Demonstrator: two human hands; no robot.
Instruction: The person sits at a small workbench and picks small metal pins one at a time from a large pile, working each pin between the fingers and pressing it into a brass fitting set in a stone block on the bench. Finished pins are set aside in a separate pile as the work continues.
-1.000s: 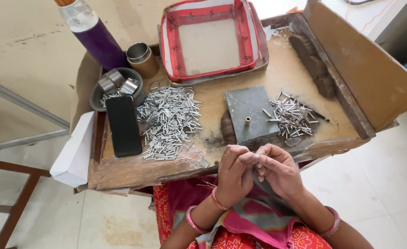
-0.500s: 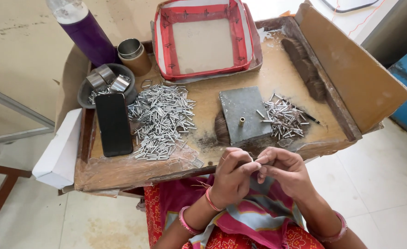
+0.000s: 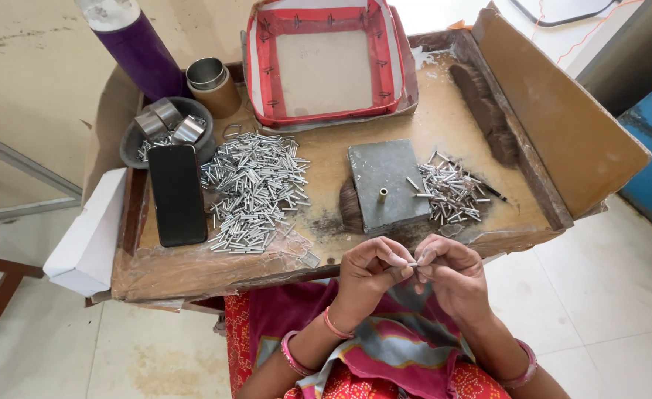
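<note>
My left hand [image 3: 366, 275] and my right hand [image 3: 450, 275] meet fingertip to fingertip just in front of the wooden work board [image 3: 193, 267], pinching one small silver metal tube [image 3: 412, 264] between them. Just beyond the hands lies a grey square metal block [image 3: 386, 185] with a short brass peg [image 3: 382, 196] standing on it. A small heap of silver tubes [image 3: 450, 192] lies right of the block. A larger heap of tubes [image 3: 255, 193] spreads out left of it.
A black phone [image 3: 177, 193] lies at the left. Behind it are a dark bowl of metal rings [image 3: 162, 133], a purple bottle [image 3: 140, 48] and a small tin [image 3: 211, 85]. A red-edged square tray [image 3: 324, 60] stands at the back. A white box [image 3: 86, 236] hangs off the left edge.
Both hands stay together at the board's front edge, working the small tube between the fingertips. The view has shifted slightly; nothing on the board has moved.
</note>
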